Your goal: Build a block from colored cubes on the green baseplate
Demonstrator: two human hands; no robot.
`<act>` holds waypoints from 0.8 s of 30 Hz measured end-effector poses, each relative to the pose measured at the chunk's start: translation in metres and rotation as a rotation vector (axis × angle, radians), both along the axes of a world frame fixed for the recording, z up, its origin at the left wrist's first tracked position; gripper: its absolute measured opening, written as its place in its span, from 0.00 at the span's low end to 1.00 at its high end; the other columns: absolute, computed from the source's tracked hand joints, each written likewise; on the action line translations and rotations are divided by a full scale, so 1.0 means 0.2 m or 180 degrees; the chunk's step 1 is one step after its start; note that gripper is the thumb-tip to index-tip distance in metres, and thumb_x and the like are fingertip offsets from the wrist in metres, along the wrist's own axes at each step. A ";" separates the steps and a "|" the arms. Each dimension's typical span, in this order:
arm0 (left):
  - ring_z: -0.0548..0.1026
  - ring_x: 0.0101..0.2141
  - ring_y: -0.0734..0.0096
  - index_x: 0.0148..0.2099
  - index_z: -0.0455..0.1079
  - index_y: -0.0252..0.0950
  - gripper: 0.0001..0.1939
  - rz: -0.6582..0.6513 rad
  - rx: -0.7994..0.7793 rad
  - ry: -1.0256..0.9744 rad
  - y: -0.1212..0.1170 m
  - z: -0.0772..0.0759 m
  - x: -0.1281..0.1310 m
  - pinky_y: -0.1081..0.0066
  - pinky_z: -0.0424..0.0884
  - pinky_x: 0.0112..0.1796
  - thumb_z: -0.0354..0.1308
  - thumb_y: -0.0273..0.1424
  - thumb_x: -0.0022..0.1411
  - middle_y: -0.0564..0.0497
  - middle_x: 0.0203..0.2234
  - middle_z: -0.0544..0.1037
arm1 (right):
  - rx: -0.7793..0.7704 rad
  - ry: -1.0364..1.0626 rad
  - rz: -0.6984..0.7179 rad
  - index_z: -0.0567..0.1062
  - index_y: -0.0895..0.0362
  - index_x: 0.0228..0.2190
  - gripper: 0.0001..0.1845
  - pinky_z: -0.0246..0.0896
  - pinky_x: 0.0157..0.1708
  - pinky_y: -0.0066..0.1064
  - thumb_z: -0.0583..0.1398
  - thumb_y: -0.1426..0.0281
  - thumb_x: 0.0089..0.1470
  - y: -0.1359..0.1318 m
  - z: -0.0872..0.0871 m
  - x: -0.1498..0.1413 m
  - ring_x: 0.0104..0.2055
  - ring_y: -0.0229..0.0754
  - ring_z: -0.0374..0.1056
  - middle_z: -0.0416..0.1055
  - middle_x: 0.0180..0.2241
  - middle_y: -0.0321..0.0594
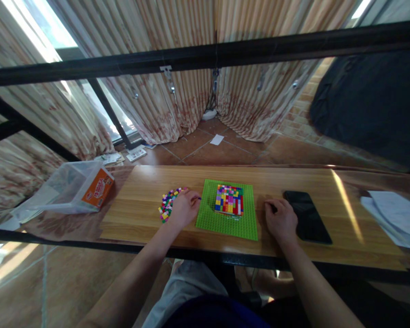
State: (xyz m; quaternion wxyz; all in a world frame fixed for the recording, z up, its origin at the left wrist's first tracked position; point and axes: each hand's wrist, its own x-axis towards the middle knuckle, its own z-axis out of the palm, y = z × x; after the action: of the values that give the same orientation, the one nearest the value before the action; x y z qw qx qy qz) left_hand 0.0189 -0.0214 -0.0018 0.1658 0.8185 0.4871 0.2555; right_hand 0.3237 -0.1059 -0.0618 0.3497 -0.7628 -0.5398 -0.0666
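Note:
My left hand (183, 208) is closed in a pinch at the left edge of the green baseplate (205, 220). A small dark blue brick (200, 198) shows at its fingertips. Beneath and beside that hand lies a loose pile of small coloured bricks (166, 206), partly covered by it. On the baseplate stands a square block of multicoloured bricks (229, 199), its top a patchwork of colours. To the right of the baseplate, my right hand (281, 219) rests on the table with its fingers curled in, and nothing shows in them.
A black phone or tablet (308, 217) lies beside my right hand on the wooden tabletop (136, 191). A clear plastic box (77, 182) with an orange label stands at the left. Papers (394, 214) lie at the right. A dark metal bar (198, 57) crosses beyond the table.

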 end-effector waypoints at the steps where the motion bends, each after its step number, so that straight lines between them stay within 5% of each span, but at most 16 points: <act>1: 0.74 0.33 0.69 0.33 0.74 0.36 0.08 -0.0028 -0.0158 -0.0276 0.01 0.00 0.03 0.69 0.71 0.38 0.53 0.24 0.59 0.50 0.28 0.78 | -0.0016 -0.0018 -0.0003 0.77 0.57 0.31 0.13 0.60 0.36 0.35 0.54 0.66 0.54 0.00 0.00 0.00 0.37 0.46 0.67 0.73 0.33 0.45; 8: 0.77 0.32 0.70 0.34 0.75 0.34 0.07 0.0008 -0.0786 -0.1370 0.07 0.00 0.22 0.70 0.73 0.37 0.55 0.23 0.57 0.50 0.29 0.80 | -0.0015 -0.0073 -0.0006 0.77 0.57 0.31 0.13 0.60 0.37 0.34 0.54 0.66 0.55 0.01 -0.02 0.01 0.36 0.45 0.66 0.72 0.32 0.44; 24: 0.75 0.29 0.72 0.30 0.74 0.34 0.03 0.0171 -0.1106 -0.1781 0.11 -0.05 0.32 0.71 0.72 0.34 0.59 0.23 0.53 0.52 0.26 0.78 | 0.0056 -0.0061 0.0030 0.77 0.57 0.30 0.13 0.60 0.38 0.35 0.54 0.67 0.55 0.00 -0.01 0.01 0.37 0.45 0.67 0.73 0.33 0.45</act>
State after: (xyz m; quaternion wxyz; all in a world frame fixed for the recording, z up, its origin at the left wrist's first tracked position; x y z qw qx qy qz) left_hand 0.0825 0.0004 -0.0115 0.4235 0.6629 0.4803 0.3879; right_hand 0.3250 -0.1049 -0.0636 0.3515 -0.7565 -0.5462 -0.0770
